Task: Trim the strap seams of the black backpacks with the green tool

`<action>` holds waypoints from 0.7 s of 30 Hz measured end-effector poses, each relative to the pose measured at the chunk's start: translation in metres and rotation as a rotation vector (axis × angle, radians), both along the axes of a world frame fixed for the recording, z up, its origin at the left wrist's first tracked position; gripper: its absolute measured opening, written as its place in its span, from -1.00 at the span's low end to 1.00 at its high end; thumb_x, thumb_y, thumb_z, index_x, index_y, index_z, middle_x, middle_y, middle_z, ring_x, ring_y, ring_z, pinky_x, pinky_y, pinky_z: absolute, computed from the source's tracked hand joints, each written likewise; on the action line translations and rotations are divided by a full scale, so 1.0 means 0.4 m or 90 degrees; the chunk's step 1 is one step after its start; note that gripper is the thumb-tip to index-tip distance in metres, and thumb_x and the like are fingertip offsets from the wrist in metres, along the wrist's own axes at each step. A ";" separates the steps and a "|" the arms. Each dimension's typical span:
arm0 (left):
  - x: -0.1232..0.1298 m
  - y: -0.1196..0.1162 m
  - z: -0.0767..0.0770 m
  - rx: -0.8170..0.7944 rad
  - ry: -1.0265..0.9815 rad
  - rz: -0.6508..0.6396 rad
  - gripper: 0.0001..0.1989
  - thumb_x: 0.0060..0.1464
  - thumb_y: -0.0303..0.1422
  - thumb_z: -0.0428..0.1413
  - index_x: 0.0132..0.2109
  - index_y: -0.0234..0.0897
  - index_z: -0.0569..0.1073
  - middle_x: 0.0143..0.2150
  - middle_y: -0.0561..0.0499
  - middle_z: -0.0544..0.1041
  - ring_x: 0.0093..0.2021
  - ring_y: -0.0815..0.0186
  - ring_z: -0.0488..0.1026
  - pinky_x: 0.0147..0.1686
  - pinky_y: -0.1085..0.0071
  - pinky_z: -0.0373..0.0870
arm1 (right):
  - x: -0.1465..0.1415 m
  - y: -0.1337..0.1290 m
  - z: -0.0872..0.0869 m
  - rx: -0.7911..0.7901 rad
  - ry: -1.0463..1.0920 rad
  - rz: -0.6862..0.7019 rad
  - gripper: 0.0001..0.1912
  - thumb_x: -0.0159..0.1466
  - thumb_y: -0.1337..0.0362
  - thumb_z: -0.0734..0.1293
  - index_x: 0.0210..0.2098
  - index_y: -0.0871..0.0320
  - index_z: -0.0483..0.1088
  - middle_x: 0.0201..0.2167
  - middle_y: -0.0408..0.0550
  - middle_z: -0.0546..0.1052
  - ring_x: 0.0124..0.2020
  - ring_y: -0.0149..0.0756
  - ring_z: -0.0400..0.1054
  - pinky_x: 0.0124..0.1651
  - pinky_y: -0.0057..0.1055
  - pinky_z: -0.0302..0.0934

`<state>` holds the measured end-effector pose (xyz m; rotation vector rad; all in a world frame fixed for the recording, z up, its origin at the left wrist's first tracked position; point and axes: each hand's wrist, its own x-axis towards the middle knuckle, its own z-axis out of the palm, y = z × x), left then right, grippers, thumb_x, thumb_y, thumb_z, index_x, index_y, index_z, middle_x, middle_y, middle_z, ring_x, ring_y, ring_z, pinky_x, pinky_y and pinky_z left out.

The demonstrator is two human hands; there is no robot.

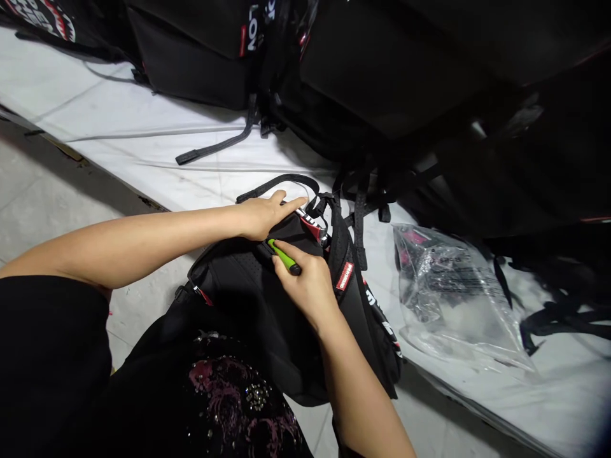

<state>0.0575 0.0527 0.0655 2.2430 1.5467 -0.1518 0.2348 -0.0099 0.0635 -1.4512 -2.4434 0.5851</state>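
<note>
Right fingers (292,249) are pinched round a green tool (281,254), apparently worked at the backpack (296,324); left hand (258,219) grip can't be told; steadiness advised.

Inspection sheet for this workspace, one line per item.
Surface: long white-covered table, lightly creased.
Job's things: black fabric backpack with red-and-white label, at the table's edge; slim bright-green tool with black end.
Clutter: clear, crinkled plastic bag, contents unclear.
Hands: right hand grips the tool against the backpack; left hand on its upper part.
Cables: nothing seen.
Surroundings: more black bags behind; pale floor.
</note>
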 end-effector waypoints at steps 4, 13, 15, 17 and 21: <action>-0.010 0.001 0.002 0.003 0.000 -0.013 0.04 0.04 -0.50 0.11 0.44 0.05 -0.37 0.46 -0.22 -0.11 0.08 0.11 0.47 -0.09 0.35 0.44 | -0.024 0.005 -0.006 0.010 -0.026 -0.038 -0.67 0.30 0.28 0.30 0.03 0.09 0.52 -0.10 -0.03 0.63 -0.14 -0.11 0.55 -0.01 -0.24 0.38; -0.066 0.014 -0.026 0.068 -0.026 -0.028 -0.19 0.20 -0.37 -0.03 0.45 -0.05 -0.30 0.39 -0.11 0.02 0.13 0.09 0.41 -0.03 0.35 0.38 | 0.123 -0.045 0.060 0.208 0.332 -0.086 -0.81 0.23 0.38 0.24 -0.24 0.11 0.48 -0.16 -0.09 0.62 -0.03 -0.27 0.48 0.23 -0.21 0.18; -0.067 0.012 -0.031 0.082 -0.025 -0.024 -0.29 0.27 -0.34 -0.12 0.44 -0.02 -0.28 0.37 -0.06 0.04 0.09 0.15 0.42 -0.02 0.35 0.35 | 0.257 -0.087 0.054 0.370 0.329 -0.270 -0.81 0.25 0.37 0.19 -0.29 0.10 0.44 -0.30 -0.11 0.58 -0.11 -0.26 0.47 0.14 -0.21 0.25; -0.064 0.006 -0.032 0.081 -0.018 -0.016 -0.31 0.28 -0.32 -0.13 0.44 -0.02 -0.27 0.37 -0.03 0.04 0.07 0.20 0.42 -0.02 0.38 0.33 | 0.412 -0.116 0.019 0.439 0.182 -0.555 -0.79 0.28 0.35 0.15 -0.28 0.14 0.42 -0.29 -0.03 0.56 -0.16 -0.23 0.46 0.00 -0.28 0.30; -0.057 0.007 -0.038 0.082 -0.010 0.017 -0.30 0.26 -0.34 -0.13 0.44 -0.02 -0.25 0.36 -0.01 0.05 0.09 0.26 0.40 -0.04 0.47 0.29 | 0.664 -0.077 -0.099 0.167 -0.197 -0.724 -0.65 0.29 0.39 0.14 -0.06 0.29 0.47 -0.11 0.19 0.56 -0.10 -0.12 0.46 -0.03 -0.27 0.29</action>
